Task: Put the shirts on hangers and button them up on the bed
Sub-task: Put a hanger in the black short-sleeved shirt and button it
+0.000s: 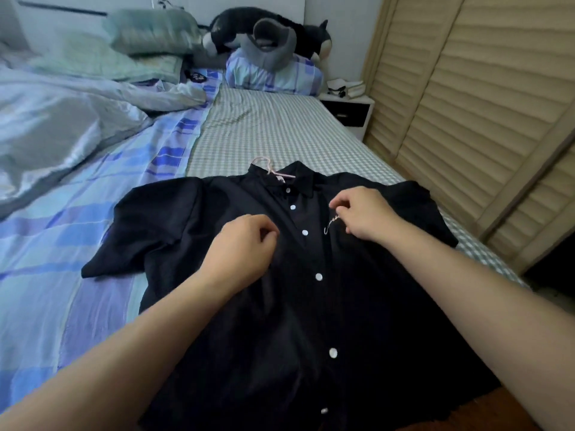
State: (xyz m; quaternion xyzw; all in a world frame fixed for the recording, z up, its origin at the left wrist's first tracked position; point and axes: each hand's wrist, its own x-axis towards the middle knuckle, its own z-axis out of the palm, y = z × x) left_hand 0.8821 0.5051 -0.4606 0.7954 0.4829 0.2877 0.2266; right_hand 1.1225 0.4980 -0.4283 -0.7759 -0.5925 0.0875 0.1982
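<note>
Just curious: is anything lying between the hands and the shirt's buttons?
Nothing visible. Both the left hand and right hand rest directly on the shirt, either side of the white buttons, which are uncovered.

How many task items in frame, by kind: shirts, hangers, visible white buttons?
Black shirt: 1
Pink hanger, only its hook and neck showing at the collar: 1
White buttons down the placket: 7
Total: 9
</note>
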